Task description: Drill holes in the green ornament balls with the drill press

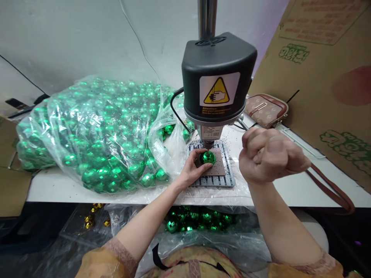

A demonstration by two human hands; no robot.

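Note:
My left hand (195,168) pinches a shiny green faceted ball (209,157) between thumb and fingers, on a brownish pad (218,166) over the slotted metal base (230,179). Right above the ball is the chuck (208,144) of a black drill press (218,58) with a yellow warning label; the bit's tip seems to meet the ball's top. At the press's right side, my right hand (266,154) is closed in a fist around the end of the feed lever (242,123), whose grip it hides.
A big clear bag of green balls (101,131) fills the table's left side. More green balls (199,220) lie in plastic below the table edge, with gold balls (89,221) to their left. A patterned purse (265,110) and a large cardboard box (327,85) stand at right. Dark shavings litter the table.

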